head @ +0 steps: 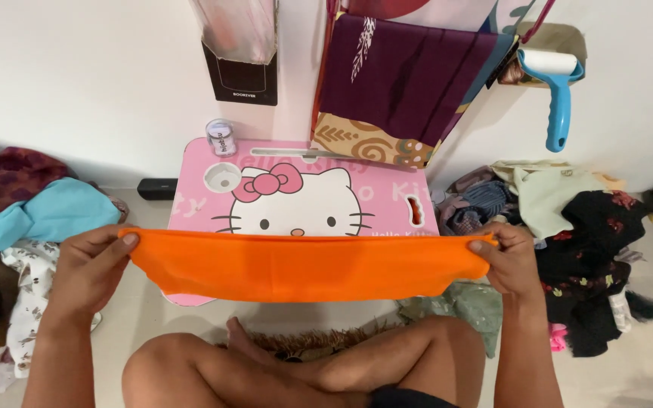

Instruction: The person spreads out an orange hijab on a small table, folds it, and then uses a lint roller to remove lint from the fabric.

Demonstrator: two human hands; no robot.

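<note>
An orange cloth [304, 264] is stretched flat and wide between both hands, over the near edge of a small pink lap table [387, 200] with a cartoon cat face. My left hand [88, 268] pinches the cloth's left end. My right hand [508, 261] pinches its right end. The cloth hangs just above my crossed bare legs [304, 366].
A small clear jar [221, 137] stands at the table's back left corner. Piles of clothes lie on the floor at left [32, 219] and right [568, 219]. A purple cloth [402, 75] hangs against the wall behind, beside a blue lint roller [557, 91] and a dark wall holder [239, 72].
</note>
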